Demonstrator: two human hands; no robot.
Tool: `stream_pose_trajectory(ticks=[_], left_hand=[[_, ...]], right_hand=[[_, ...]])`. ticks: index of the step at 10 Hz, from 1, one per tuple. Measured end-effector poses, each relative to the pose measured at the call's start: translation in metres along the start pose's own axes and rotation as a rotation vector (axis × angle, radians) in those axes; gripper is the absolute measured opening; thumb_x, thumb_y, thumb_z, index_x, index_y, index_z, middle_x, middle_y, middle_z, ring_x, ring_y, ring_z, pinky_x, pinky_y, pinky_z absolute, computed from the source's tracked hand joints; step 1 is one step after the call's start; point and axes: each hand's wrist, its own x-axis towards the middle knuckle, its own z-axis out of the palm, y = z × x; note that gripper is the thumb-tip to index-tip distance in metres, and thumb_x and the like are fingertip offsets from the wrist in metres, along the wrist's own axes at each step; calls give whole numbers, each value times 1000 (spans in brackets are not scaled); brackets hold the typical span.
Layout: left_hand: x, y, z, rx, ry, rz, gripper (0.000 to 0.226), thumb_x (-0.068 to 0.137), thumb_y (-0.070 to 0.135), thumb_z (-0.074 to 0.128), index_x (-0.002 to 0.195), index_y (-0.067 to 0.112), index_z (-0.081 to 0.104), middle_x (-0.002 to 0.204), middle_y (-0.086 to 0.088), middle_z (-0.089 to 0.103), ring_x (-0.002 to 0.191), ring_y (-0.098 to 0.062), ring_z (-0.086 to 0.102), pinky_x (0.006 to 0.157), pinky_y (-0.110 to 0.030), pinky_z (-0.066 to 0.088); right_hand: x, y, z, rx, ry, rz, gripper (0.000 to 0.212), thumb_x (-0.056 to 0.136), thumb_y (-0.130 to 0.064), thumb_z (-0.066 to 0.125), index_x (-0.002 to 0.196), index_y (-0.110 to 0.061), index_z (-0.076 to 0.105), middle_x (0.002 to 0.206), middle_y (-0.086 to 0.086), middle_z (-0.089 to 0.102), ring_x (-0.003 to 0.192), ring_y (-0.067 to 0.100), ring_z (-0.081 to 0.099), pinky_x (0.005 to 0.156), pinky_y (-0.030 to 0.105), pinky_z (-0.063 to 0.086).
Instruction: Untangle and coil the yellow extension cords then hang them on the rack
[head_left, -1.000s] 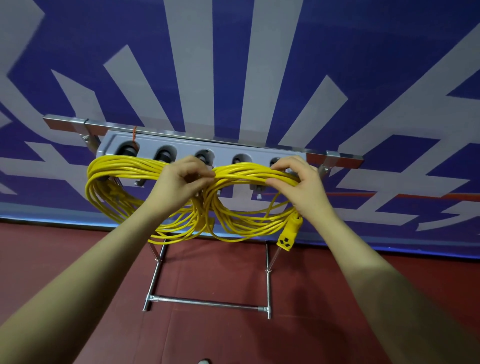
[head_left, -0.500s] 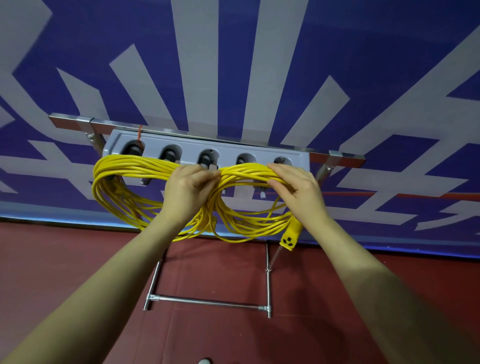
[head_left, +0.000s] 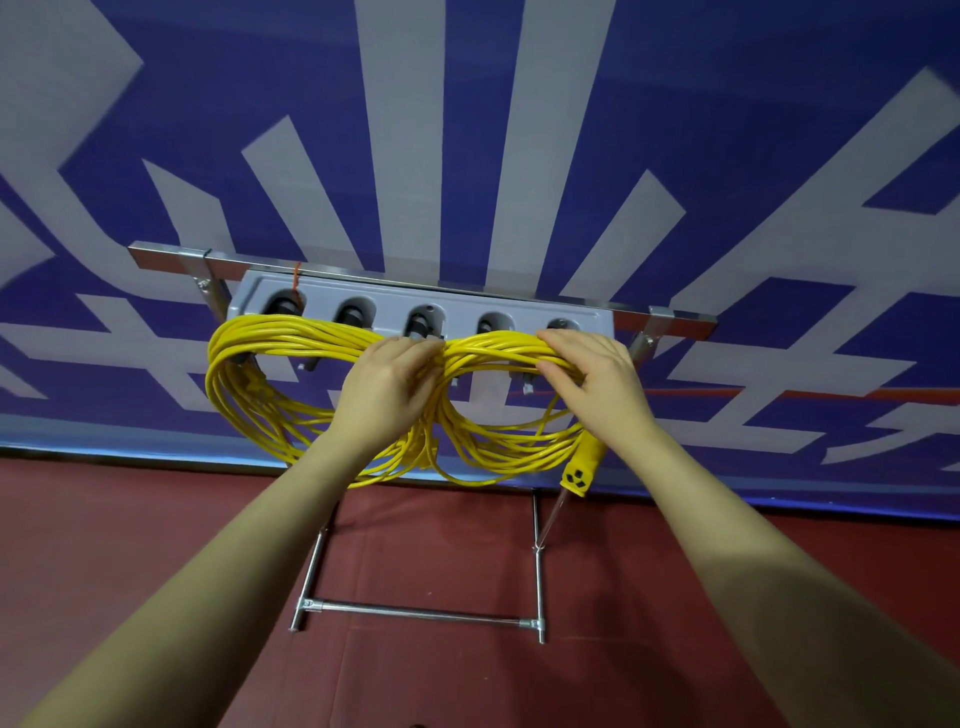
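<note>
Cords (head_left: 291, 395), yellow and coiled in two bundles, hang side by side on the grey rack (head_left: 524, 317) against a blue and white patterned wall (head_left: 467, 130), above a dark red floor (head_left: 156, 545). Metal legs (head_left: 415, 616) of the stand rest on the floor below the coils. Left hand (head_left: 387, 389) grips the cords where the bundles meet; right hand (head_left: 597, 379) grasps the right coil's top. Yellow plug (head_left: 581, 470) dangles beneath the right wrist

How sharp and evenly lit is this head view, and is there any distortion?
Head view: the yellow coiled extension cords and grey plastic hook rack are sharp; the blue-and-white banner blurs toward the upper left; lighting soft and even, without glare; wide-angle stretch enlarges the forearms.
</note>
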Motion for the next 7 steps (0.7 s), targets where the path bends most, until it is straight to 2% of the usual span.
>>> stream_pose_trajectory(ticks=[2,3,5,6,7], left_hand=[[2,11,-12,40,-88,-31,48,88,36,43,118,5,65,112,-11,68,99,-34,64,83,-40,49],[6,14,-21,77,-116,-24,48,87,36,42,115,5,66,110,-12,69,96,-35,65,79,-41,51],[27,18,-56,142,-105,33,29,84,24,55,106,8,68,102,-9,69,91,-36,65,75,-41,49],[44,21,-84,154,-94,46,36,89,22,54,120,6,64,118,-13,66,107,-36,60,86,-41,46],[65,24,-106,202,-81,51,38,96,24,52,131,11,56,132,-8,58,119,-31,53,95,-36,39]], right_hand=[[-3,-13,-8,-66,-83,55,49,87,-39,50,131,-19,56,130,1,59,122,26,50,100,34,30],[-3,-23,-16,-94,-104,52,48,88,-40,47,130,-19,56,131,1,58,123,27,48,102,36,29],[15,-55,-44,-161,-132,39,38,96,-29,51,133,-19,53,133,-1,54,124,20,45,101,33,30],[28,-73,-56,-183,-121,32,38,97,-29,48,134,-20,51,132,-2,54,122,18,46,98,32,33],[41,-91,-72,-184,-68,21,37,97,-27,47,133,-20,52,129,-3,55,117,17,49,94,30,37]])
